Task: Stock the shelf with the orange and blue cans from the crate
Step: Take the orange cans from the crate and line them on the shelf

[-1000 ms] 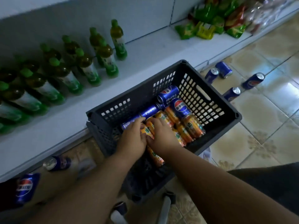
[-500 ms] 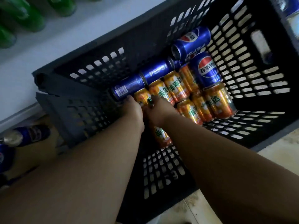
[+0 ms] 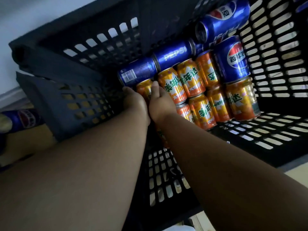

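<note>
Dim light fills the black crate [image 3: 103, 47]; orange cans [image 3: 191, 77] and blue cans [image 3: 171, 54] lie centre-right. Both hands, left hand [image 3: 133, 99] and right hand [image 3: 160, 100], reach one orange can [image 3: 144, 88]; finger curl is hidden. Best grip it firmly before lifting.

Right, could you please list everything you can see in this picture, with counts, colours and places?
crate: one, dark grey, slotted walls, fills most of the view
blue cans: at least four, blue, in the crate along its far side, one lying on top of the others
orange cans: at least eight, orange, packed side by side in the crate, nearer than the blue ones
loose blue can: one, blue, outside the crate at the left
shelf: one, white, top left beyond the crate
floor: pale, lower right
left hand: one, reaching in among the orange cans, fingers hidden, grip unclear
right hand: one, beside the left, thumb against an orange can, grip unclear
</note>
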`<state>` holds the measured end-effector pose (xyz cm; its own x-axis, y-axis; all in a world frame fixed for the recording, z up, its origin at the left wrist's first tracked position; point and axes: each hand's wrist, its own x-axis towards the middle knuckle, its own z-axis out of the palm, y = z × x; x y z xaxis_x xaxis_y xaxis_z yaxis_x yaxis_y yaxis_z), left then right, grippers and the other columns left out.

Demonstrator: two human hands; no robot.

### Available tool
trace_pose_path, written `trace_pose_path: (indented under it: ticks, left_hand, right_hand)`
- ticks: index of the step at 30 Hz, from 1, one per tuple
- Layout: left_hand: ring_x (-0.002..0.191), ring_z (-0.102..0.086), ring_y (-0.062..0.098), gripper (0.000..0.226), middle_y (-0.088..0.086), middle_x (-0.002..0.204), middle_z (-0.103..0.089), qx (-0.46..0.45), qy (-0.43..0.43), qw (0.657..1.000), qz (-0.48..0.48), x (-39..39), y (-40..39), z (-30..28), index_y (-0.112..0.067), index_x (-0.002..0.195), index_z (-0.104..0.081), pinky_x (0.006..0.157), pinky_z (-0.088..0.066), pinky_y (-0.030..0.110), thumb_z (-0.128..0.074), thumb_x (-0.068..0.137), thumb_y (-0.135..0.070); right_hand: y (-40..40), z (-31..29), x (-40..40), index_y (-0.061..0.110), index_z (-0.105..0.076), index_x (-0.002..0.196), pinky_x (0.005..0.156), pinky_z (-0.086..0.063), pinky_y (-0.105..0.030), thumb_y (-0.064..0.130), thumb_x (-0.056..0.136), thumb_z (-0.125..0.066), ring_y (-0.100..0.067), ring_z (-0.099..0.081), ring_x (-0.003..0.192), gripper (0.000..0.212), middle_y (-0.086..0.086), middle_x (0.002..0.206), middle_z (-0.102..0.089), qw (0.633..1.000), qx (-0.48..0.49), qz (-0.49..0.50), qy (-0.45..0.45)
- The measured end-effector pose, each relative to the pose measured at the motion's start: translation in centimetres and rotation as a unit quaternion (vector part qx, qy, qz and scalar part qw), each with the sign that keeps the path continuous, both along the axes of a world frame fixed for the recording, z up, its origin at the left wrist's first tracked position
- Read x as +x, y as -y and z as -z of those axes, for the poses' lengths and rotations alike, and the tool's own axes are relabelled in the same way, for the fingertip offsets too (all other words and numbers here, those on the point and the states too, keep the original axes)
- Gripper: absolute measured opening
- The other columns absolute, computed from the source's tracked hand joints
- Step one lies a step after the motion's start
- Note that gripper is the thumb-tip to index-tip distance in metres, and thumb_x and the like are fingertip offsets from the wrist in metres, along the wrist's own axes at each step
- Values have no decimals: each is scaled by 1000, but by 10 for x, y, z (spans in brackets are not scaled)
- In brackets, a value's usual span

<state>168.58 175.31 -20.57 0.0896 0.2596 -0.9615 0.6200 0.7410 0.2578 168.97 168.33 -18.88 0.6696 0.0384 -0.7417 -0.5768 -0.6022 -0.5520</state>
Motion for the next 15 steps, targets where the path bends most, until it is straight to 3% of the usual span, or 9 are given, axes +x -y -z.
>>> trace_pose_path:
  ticks: [4,8,10,13,15]
  left_hand:
    - [113,-64,31,72,11,125,-67,51,-46,997,-29,-1,-3,-15,-13,127,-62,105,-46,49,-29,96,-70]
    - [112,-64,33,74,9,124,-67,41,-8,999,-13,-6,2,-44,-14,127,-61,103,-47,50,-30,94,-73]
    - [99,-69,33,70,11,107,-74,35,21,999,-20,-8,4,-62,-16,107,-69,98,-51,53,-32,92,-74]
    - [82,-73,32,65,10,83,-77,46,48,997,33,-13,9,-94,-18,84,-67,88,-56,54,-32,93,-72]
    - [78,-74,32,59,10,76,-76,53,63,995,63,-18,10,-115,-21,82,-64,85,-58,54,-35,94,-71]
  right_hand:
    - [7,-8,19,10,-62,131,107,-40,-41,63,101,-18,-33,-57,120,75,-14,128,-65,992,-14,80,-98]
    - [7,-35,27,10,-65,125,102,-46,-48,50,105,-24,-37,-61,113,61,-19,120,-67,994,17,82,-70]
    - [8,-52,28,14,-65,126,104,-46,-49,53,104,-25,-36,-61,114,60,-18,122,-67,989,25,132,-66]
    - [13,-79,21,13,-50,141,108,-42,-43,44,107,-25,-35,-53,126,52,-16,141,-55,982,47,174,-50]
    - [17,-99,11,9,-55,132,95,-50,-40,49,106,-27,-34,-62,114,55,-16,126,-65,981,70,169,-72]
